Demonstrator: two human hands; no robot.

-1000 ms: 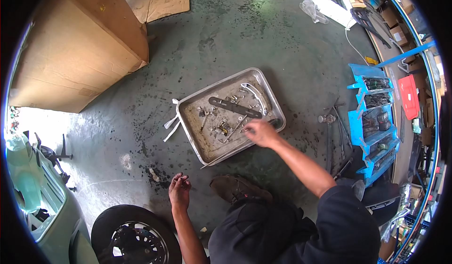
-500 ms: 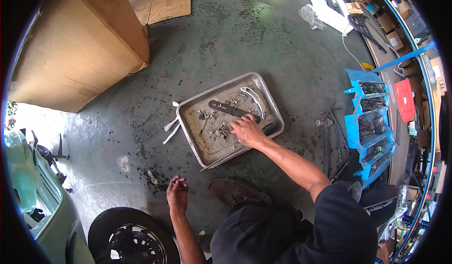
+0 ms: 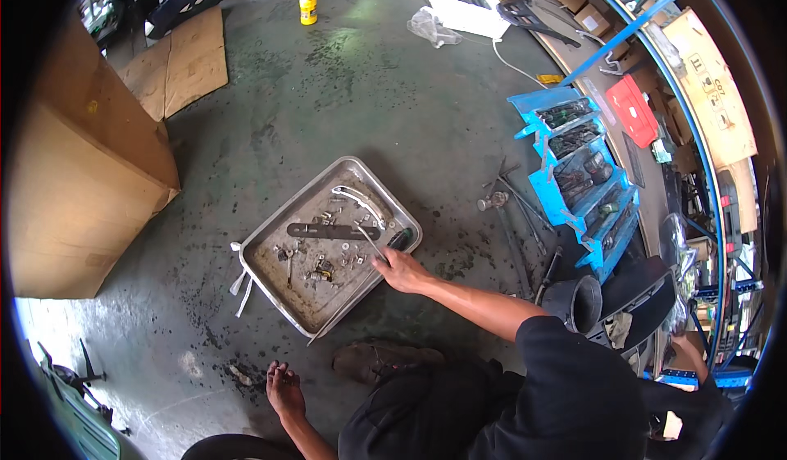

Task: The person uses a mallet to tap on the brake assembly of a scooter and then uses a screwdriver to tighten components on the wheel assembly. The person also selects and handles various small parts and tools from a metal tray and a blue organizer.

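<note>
My right hand (image 3: 399,270) is over the near right edge of a metal tray (image 3: 299,312), fingers closed on a thin metal rod (image 3: 369,239) that points up and left over the tray. Beside those fingers lies a dark green-and-black handle (image 3: 401,237); whether it joins the rod, I cannot tell. The tray also holds a black flat bar with holes (image 3: 316,230), a curved silver piece (image 3: 365,203) and several small metal fasteners (image 3: 322,274). Off the tray's near left side, my left hand (image 3: 284,389) hangs with curled fingers; its contents are too dark to make out.
A blue cantilever toolbox (image 3: 548,195) stands at right, with long metal tools (image 3: 518,234) on the floor beside it. Far right shows another person's arm (image 3: 693,357). A large cardboard box (image 3: 90,206) is at left; a yellow bottle (image 3: 307,7) stands at the back.
The whole view has turned, shifting the scene leftward. My right hand has left the black bar for the tray's near right edge, and the thin rod now shows in it. My left hand stays curled.
</note>
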